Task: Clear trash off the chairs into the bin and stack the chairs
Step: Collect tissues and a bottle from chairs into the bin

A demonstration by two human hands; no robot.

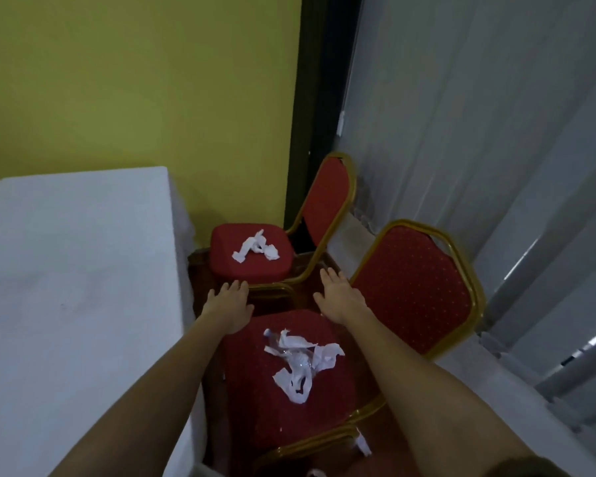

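Two red padded chairs with gold frames stand in a narrow gap. The near chair point(413, 287) carries crumpled white paper and clear plastic trash point(298, 359) on its seat. On the far chair point(252, 261), by the yellow wall, lies more crumpled white paper point(255, 249). My left hand point(229, 306) is stretched out flat over the near seat's far left edge, fingers apart, holding nothing. My right hand point(339, 294) is spread over the near seat's far right corner, beside the backrest, also empty. No bin is in view.
A table under a white cloth point(73, 287) fills the left side. Grey curtains point(479, 132) hang on the right, with a dark door frame point(317, 98) behind the far chair. A scrap of white paper point(363, 444) lies low by the near chair's front leg.
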